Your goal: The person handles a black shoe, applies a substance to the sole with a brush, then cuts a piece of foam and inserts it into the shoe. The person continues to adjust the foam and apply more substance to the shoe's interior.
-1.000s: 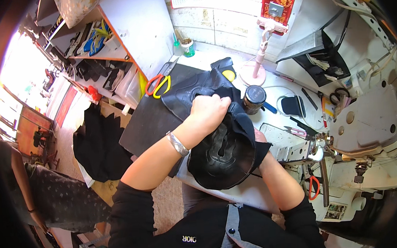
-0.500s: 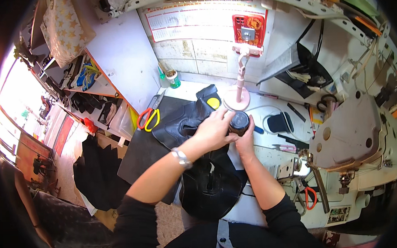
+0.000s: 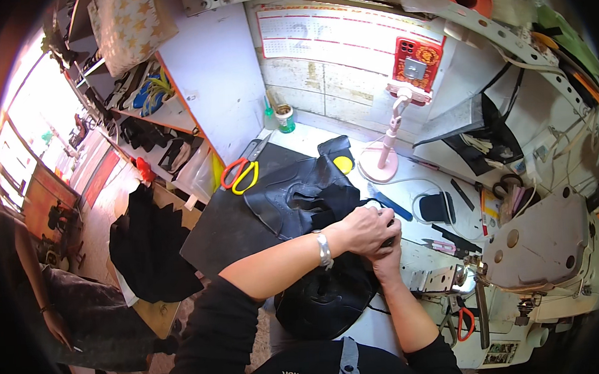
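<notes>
My left hand point(image 3: 364, 228) is closed over the top of a small dark jar point(image 3: 388, 242), mostly hidden by my fingers. From the right and below, my right hand point(image 3: 387, 262) wraps round the same jar. Under and beside my forearms lie black leather pieces point(image 3: 319, 301), one of them a shaped black piece point(image 3: 280, 201) with an opening, spread on a dark board point(image 3: 210, 235). A blue strip-like tool point(image 3: 390, 202) rests just beyond my hands, near a yellow disc point(image 3: 343, 165).
Scissors point(image 3: 242, 175) with red and yellow handles lie on the board. A pink phone stand point(image 3: 379, 164) rises at the back, near a green-labelled pot point(image 3: 285, 118). At right stands a sewing machine point(image 3: 539, 242). Another person's arm point(image 3: 37, 282) shows at far left.
My hands have moved nearer to me with the jar. My left hand now covers its top, which showed before. The whole view has shifted, moving the bench rightward in the picture.
</notes>
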A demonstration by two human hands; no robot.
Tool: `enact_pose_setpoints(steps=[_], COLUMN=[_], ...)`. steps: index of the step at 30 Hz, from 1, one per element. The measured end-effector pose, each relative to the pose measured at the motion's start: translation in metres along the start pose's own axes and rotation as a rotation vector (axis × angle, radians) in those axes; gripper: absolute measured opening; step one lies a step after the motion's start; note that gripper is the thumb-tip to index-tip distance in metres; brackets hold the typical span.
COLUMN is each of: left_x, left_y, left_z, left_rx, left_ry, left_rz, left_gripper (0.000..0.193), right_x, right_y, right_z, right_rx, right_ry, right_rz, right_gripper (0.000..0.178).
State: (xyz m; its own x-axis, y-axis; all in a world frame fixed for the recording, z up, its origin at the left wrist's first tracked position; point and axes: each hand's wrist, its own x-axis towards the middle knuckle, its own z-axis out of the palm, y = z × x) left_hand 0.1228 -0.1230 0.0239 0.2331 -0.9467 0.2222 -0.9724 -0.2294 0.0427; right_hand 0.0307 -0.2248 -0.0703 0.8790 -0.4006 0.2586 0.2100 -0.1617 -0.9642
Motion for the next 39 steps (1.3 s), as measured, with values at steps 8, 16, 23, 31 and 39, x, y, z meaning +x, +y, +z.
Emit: enact_pose_setpoints(steps=[8, 16, 23, 31, 39], left_x=[0.002, -0.128, -0.258, -0.183, -0.062], left_y=[0.026, -0.01, 0.0, -0.144, -0.283], left_z=[0.003, -0.082, -0.034, -0.094, -0.1], left_rx=[-0.269, -0.092, 0.044, 0.152, 0.099], left_ry=[0.279, 0.52, -0.171, 0.398, 0.373], left_rz=[-0.676, -0.982, -1.176, -0.773, -1.177], left_gripper=[0.049, 0.055, 0.09, 0.066, 0.048], right_x=[-0.004, -0.005, -0.008, -0.008, -0.008], right_y=[0.025, 0.018, 0.019, 0.02, 0.022], right_z=[0.023, 0.016, 0.018, 0.018, 0.016], right_rx=[-0.44, -0.373, -0.362, -0.35, -0.376], right_ry=[0.252, 0.275, 0.263, 0.254, 0.212], right_rz=[0.012, -0.05, -0.034, -0.018, -0.028], right_gripper=[0.09, 0.094, 0.092, 0.093, 0.097])
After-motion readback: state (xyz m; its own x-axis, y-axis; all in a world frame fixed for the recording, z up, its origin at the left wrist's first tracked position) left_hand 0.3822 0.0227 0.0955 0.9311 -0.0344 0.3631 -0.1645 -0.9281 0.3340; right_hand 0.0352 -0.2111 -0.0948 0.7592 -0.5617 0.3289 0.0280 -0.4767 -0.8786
